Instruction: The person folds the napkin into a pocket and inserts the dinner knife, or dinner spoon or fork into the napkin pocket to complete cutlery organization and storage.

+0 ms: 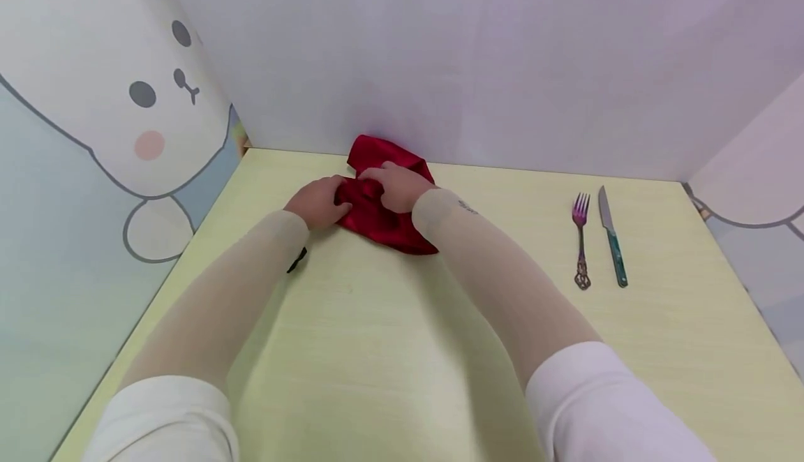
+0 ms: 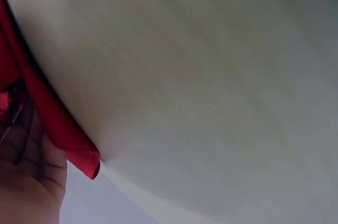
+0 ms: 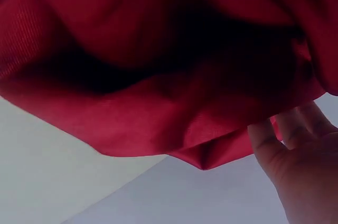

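A crumpled, shiny red cloth (image 1: 402,228) lies at the back of the table, one part of it raised near the wall. My left hand (image 1: 317,202) grips its left edge, thumb toward the front. From the right, my right hand (image 1: 400,186) pinches a bunched part near the middle. In the left wrist view the cloth (image 2: 55,113) passes over the curled fingers of the left hand (image 2: 31,182). Loose folds of cloth (image 3: 132,123) fill much of the right wrist view, with the fingertips of the right hand (image 3: 301,155) behind the hem.
To the right, a fork (image 1: 581,239) with an ornate handle lies beside a knife (image 1: 612,239) with a green handle. A small black object (image 1: 297,260) shows by the left wrist. A pale wall (image 1: 471,64) stands along the back edge of the light wooden table (image 1: 358,364).
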Available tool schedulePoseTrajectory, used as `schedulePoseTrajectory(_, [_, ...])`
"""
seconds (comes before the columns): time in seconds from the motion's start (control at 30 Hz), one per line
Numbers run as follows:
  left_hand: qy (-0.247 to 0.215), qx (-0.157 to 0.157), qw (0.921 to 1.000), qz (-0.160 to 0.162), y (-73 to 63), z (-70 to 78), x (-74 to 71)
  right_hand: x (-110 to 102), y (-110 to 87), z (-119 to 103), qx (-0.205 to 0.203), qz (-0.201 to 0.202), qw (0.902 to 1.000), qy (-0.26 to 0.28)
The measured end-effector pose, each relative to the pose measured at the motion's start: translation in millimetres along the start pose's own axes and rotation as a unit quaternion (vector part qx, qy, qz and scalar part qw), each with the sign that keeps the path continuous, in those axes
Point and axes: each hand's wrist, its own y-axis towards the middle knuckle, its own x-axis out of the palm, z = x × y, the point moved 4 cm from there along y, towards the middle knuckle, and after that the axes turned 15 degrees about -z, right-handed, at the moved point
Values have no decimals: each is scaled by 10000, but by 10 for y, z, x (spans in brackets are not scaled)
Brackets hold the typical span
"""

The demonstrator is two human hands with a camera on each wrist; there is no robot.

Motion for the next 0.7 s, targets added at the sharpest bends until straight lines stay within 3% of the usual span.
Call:
schedulePoseTrajectory(0.23, [-15,2,9997,257,-74,54,-71,-60,10,48,-41,195,9980,-604])
schedulePoseTrajectory(0.43, [91,-25,9997,212,-137,6,-123,-155,-126,227,-11,422,9952,-880])
schedulePoseTrajectory(0.53, [126,-33,9998,161,-207,-48,-132,-179,-255,341,-64,442,9923,-1159])
schedulePoseTrajectory(0.7, [174,43,9998,68,-467,-128,-125,-214,-649,497,50,471,9866,-1561])
